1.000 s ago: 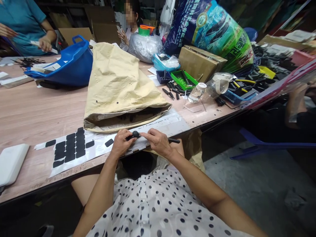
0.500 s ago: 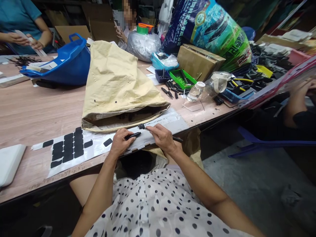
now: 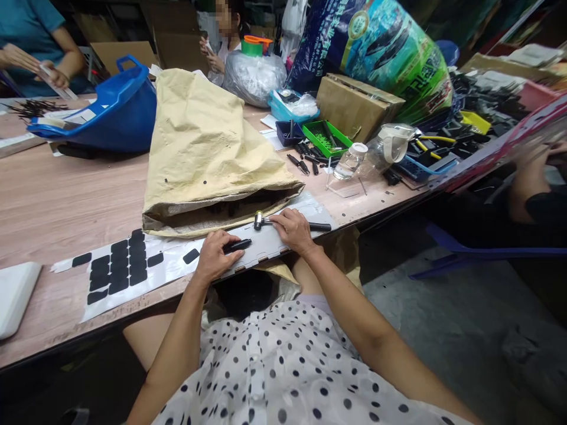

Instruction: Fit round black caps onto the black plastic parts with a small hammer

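In the head view, a large beige paper sack [image 3: 204, 139] lies just beyond the hands, its open mouth towards them, and takes up the middle of the table; the left hand [image 3: 218, 255] has its thumb and fingers closed on a slim black piece [image 3: 238, 245] at a flat grey-white board [image 3: 266, 243] along the table's front edge; the right hand [image 3: 293, 229] curls over the metal shaft of a small black-handled hammer [image 3: 319, 226] on the same board, though I cannot tell whether its fingers clasp it; left of the hands lies a white sheet [image 3: 167, 273] bearing rounded black pads [image 3: 119, 268]; a white block-shaped object [image 3: 18, 298] is at the far left edge.

The table [image 3: 84, 195] is pale, wood-grained and scuffed near its edge; to the right, a purple-blue plastic chair [image 3: 469, 252] stands on a grey floor [image 3: 425, 319]; a person in a teal top [image 3: 29, 26] and another person work across the table.

A tilted blue plastic basin [image 3: 119, 121] holds white strips; a green tray [image 3: 315, 141] holds small green bits; a blue basket [image 3: 414, 171] contains dark pieces and yellow-handled tools; a clear jar with a white lid [image 3: 351, 162] stands near the green tray; the beige sack's dark contents are unclear.
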Tool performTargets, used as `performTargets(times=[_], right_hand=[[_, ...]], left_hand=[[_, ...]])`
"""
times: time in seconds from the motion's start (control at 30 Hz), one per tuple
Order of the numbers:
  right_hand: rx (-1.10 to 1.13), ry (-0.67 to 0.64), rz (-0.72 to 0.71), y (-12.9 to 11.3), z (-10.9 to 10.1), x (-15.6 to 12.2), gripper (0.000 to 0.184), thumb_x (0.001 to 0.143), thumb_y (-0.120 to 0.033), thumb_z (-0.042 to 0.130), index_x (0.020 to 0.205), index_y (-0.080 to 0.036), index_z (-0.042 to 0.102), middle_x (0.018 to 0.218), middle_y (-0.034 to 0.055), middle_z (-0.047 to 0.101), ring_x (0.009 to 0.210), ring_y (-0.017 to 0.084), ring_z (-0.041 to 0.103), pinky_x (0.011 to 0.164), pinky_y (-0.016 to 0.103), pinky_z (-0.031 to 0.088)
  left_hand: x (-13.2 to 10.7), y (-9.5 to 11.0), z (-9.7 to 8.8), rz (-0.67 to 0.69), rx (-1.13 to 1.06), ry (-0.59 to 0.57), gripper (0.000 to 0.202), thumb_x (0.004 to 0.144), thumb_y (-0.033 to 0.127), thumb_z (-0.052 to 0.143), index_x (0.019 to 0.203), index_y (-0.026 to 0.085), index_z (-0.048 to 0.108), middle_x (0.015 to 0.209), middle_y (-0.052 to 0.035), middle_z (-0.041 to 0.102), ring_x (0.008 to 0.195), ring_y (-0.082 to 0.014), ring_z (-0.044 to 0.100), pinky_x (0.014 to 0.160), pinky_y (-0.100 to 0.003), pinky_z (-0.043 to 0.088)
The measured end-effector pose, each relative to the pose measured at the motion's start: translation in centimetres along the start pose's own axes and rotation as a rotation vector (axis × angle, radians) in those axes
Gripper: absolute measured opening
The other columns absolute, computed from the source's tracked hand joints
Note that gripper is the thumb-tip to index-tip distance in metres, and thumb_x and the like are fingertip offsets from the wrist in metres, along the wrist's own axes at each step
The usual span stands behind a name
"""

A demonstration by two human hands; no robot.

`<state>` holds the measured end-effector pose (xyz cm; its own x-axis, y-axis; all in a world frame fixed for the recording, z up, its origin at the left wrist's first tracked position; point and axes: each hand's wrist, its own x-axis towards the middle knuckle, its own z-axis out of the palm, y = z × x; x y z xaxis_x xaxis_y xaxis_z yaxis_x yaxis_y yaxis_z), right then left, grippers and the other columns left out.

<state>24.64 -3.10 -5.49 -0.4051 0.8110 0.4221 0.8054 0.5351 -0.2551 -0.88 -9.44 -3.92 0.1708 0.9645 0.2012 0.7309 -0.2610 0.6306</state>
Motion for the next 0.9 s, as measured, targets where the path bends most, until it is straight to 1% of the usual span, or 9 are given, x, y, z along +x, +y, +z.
performTargets(times=[0.23,0.47,0.53,0.6,0.67,0.73,0.8,0.83,0.9], right_hand=[[0.015,-0.018,0.018,-0.1,-0.1,0.0,0.024,0.097,-0.025,0.057,0.113,-0.028,0.074,0.095,0.0067,0.063,0.092,0.024,0.051,0.081,0.033,0.04],[0.015,-0.009,0.012,-0.1,0.0,0.1,0.024,0.097,-0.025,0.057,0.112,-0.027,0.075,0.093,0.0065,0.063,0.09,0.023,0.051,0.08,0.033,0.041],[0.012,-0.007,0.016,-0.1,0.0,0.2,0.024,0.097,-0.025,0.057,0.112,-0.027,0.075,0.093,0.0065,0.063,0.09,0.023,0.051,0.08,0.033,0.041],[0.012,-0.007,0.021,-0.1,0.0,0.2,0.023,0.096,-0.025,0.057,0.112,-0.027,0.075,0.093,0.0064,0.063,0.09,0.023,0.051,0.08,0.033,0.041],[0.012,-0.015,0.025,-0.2,0.0,0.3,0.024,0.096,-0.025,0.057,0.112,-0.027,0.075,0.094,0.0066,0.063,0.091,0.024,0.051,0.08,0.033,0.041],[0.012,-0.025,0.03,-0.3,-0.1,0.3,0.024,0.096,-0.025,0.058,0.113,-0.027,0.074,0.095,0.0068,0.064,0.092,0.024,0.051,0.081,0.033,0.041],[0.013,-0.032,0.037,-0.3,-0.1,0.3,0.024,0.095,-0.024,0.058,0.113,-0.027,0.074,0.096,0.0069,0.063,0.093,0.024,0.051,0.083,0.033,0.041],[0.014,-0.034,0.042,-0.4,-0.1,0.3,0.024,0.095,-0.024,0.059,0.113,-0.027,0.074,0.096,0.0069,0.063,0.093,0.024,0.05,0.084,0.033,0.041],[0.016,-0.035,0.048,-0.4,-0.1,0.3,0.024,0.095,-0.024,0.058,0.113,-0.027,0.074,0.097,0.0069,0.063,0.093,0.024,0.05,0.084,0.034,0.041]], left_hand=[[-0.1,0.1,0.0,0.002,0.012,0.008,0.017,0.081,0.037,0.07,0.092,0.025,0.075,0.088,-0.0026,0.066,0.089,-0.0233,0.056,0.082,-0.037,0.047],[0.1,-0.2,-0.1,0.002,-0.011,0.012,0.012,0.079,0.032,0.069,0.088,0.024,0.07,0.088,-0.0018,0.067,0.089,-0.0233,0.056,0.081,-0.036,0.047],[0.2,0.0,-0.3,0.0,-0.022,0.025,0.011,0.077,0.029,0.069,0.086,0.024,0.069,0.087,-0.0019,0.067,0.088,-0.0233,0.056,0.08,-0.036,0.047],[-0.2,0.8,-0.6,0.013,-0.038,0.042,0.01,0.075,0.027,0.069,0.084,0.023,0.067,0.085,-0.0019,0.067,0.086,-0.023,0.057,0.079,-0.036,0.048],[-1.3,2.1,-0.6,0.051,-0.068,0.043,0.008,0.077,0.026,0.067,0.084,0.023,0.066,0.084,-0.0018,0.067,0.085,-0.0223,0.058,0.079,-0.035,0.049],[-3.1,3.7,-0.2,0.102,-0.125,0.002,0.007,0.079,0.025,0.064,0.086,0.023,0.065,0.083,-0.0016,0.067,0.082,-0.0208,0.06,0.076,-0.033,0.05],[-5.3,5.0,0.8,0.126,-0.184,-0.099,0.007,0.08,0.023,0.062,0.087,0.023,0.064,0.081,-0.001,0.067,0.077,-0.0188,0.061,0.07,-0.03,0.049],[-6.2,5.3,1.6,0.109,-0.194,-0.162,0.008,0.08,0.021,0.061,0.087,0.023,0.064,0.08,-0.0005,0.067,0.073,-0.0179,0.062,0.067,-0.029,0.049],[-7.9,5.3,3.1,0.012,-0.147,-0.27,0.01,0.078,0.018,0.061,0.086,0.024,0.063,0.079,0.0,0.068,0.068,-0.0179,0.063,0.063,-0.028,0.047]])
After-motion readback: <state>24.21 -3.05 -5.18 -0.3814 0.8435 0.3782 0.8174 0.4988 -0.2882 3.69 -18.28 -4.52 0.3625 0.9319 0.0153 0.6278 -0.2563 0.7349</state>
